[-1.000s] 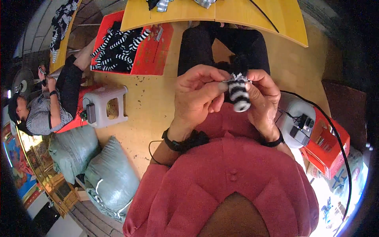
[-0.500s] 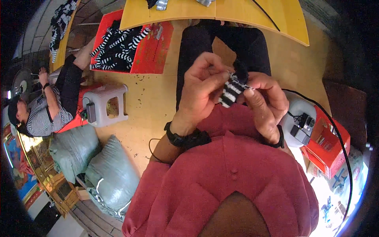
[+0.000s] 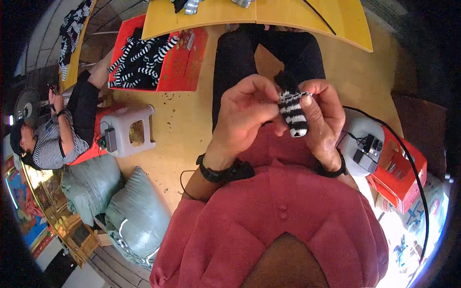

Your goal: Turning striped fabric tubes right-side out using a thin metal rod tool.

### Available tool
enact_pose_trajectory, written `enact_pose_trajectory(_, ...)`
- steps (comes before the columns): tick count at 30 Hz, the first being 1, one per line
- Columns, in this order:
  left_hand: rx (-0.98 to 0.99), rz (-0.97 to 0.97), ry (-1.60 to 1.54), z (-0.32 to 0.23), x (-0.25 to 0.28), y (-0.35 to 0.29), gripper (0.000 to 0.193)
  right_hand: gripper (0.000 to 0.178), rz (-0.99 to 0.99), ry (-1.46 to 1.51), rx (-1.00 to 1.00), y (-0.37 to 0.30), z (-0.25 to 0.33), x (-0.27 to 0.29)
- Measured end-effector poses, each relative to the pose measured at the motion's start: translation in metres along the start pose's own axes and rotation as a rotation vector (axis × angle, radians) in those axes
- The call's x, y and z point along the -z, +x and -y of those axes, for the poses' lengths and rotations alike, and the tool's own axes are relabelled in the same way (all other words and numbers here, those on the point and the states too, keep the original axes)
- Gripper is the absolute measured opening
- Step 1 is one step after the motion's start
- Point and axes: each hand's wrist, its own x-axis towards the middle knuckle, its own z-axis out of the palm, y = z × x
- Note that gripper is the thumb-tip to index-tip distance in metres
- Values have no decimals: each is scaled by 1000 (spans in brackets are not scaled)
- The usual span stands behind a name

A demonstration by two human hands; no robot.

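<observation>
A black-and-white striped knitted piece that looks like a small sock [image 3: 293, 115] is held up in front of my chest, above my lap. Its rounded, white-tipped end points down toward me, while a plain black part hangs beyond my fingers on the far side. My left hand [image 3: 240, 117] pinches the left end of its upper white edge between thumb and fingers. On the other side, my right hand [image 3: 324, 117] grips the right end of that edge, the thumb lying on top of the stripes. The fingers behind the fabric are partly hidden.
A red bin [image 3: 185, 62] full of striped knitted pieces stands ahead left, beside the yellow table [image 3: 206, 17]. A grey plastic stool [image 3: 127, 129], two greenish sacks [image 3: 137, 211] and a seated person [image 3: 53, 139] are left. A red crate [image 3: 401, 168] and black cable lie right.
The sock has turned from slanting down-left to hanging nearly straight toward me, moving slightly right. Its white edge is spread between both hands, and my left hand has lowered a little.
</observation>
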Motion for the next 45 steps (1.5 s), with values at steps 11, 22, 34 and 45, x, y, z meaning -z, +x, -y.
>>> enact_pose_trajectory(11,-98,-10,279,9,10,-4,10,9,23,-256,169,9,1,8)
enact_pose_trajectory(22,-16,34,4,4,13,-3,12,7,-100,-286,164,12,-18,-2)
enact_pose_trajectory(34,-15,-125,9,16,9,7,10,6,-96,-36,12,15,-4,-3)
enact_pose_trajectory(45,9,-68,-115,10,17,9,9,8,-173,-176,110,15,-33,-2)
